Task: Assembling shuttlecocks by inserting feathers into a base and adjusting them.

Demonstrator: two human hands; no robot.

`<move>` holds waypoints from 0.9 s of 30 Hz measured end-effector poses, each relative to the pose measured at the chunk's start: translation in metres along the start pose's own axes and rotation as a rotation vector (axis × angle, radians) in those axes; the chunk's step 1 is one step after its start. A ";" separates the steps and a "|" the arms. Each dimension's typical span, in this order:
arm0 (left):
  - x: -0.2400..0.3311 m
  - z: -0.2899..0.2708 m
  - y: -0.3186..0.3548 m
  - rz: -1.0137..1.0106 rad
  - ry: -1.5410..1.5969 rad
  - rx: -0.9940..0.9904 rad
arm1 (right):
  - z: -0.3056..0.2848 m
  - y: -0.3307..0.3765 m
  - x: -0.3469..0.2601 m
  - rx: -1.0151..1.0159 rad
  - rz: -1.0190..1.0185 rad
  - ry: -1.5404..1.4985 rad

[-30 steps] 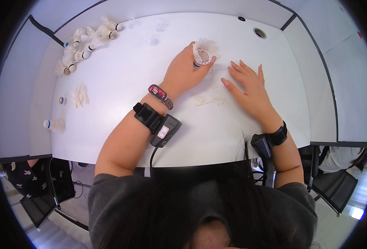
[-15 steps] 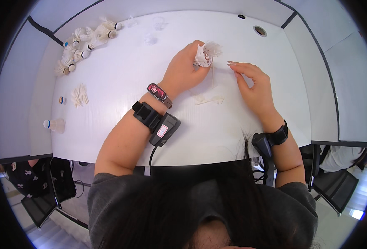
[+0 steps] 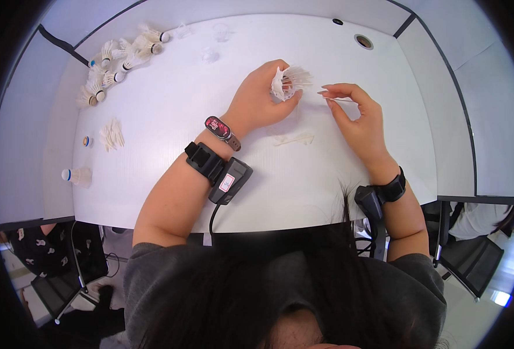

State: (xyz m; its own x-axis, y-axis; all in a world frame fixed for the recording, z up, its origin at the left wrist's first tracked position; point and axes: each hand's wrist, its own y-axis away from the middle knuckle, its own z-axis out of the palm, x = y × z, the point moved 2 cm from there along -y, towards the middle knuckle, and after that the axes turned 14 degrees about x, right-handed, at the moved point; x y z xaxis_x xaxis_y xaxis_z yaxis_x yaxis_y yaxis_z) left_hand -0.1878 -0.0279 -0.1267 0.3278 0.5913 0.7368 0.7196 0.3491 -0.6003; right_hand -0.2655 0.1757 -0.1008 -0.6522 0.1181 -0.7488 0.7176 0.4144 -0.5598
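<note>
My left hand (image 3: 260, 96) is wrapped round a white flared shuttlecock skirt (image 3: 279, 85), its wide scalloped opening facing right. Thin white feather shafts (image 3: 299, 76) stick out of that opening, over my thumb. A short distance to the right, my right hand (image 3: 360, 113) pinches a slim white feather shaft (image 3: 341, 100) between thumb and fingers, apart from the skirt. On the white table below the hands lies a loose white feather (image 3: 295, 139). The far side of the skirt is hidden by my left fingers.
Several feather shuttlecocks (image 3: 112, 77) are heaped at the back left. Nearer on the left are a pile of white feather pieces (image 3: 112, 134), a small round cork piece (image 3: 86, 141) and one shuttlecock (image 3: 80, 175). Clear plastic pieces (image 3: 210, 55) lie at the back, a cable hole (image 3: 363, 42) back right.
The skirt has turned slightly in my left hand, and its opening and shafts show more. A thin shaft now shows in my right hand, whose fingers have shifted a little.
</note>
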 end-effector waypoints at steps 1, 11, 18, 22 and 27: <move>0.000 0.000 0.000 0.006 0.017 -0.011 | -0.001 -0.001 0.000 -0.013 -0.043 0.042; 0.003 -0.001 -0.001 0.036 -0.052 -0.042 | 0.000 -0.003 -0.006 0.037 -0.319 0.139; 0.006 0.000 -0.002 -0.175 0.047 -0.129 | -0.003 -0.007 -0.003 0.102 -0.163 0.084; 0.007 0.001 -0.003 -0.202 0.073 -0.092 | 0.002 -0.009 0.011 0.044 0.254 -0.244; 0.005 0.000 -0.003 -0.223 0.075 -0.119 | 0.002 -0.009 0.019 0.047 0.573 -0.433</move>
State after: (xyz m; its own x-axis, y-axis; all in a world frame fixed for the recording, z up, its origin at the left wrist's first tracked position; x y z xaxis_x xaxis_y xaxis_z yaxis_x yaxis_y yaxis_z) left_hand -0.1881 -0.0257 -0.1216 0.1942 0.4522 0.8705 0.8446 0.3742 -0.3829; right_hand -0.2837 0.1726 -0.1103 -0.0213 -0.0672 -0.9975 0.9341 0.3543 -0.0438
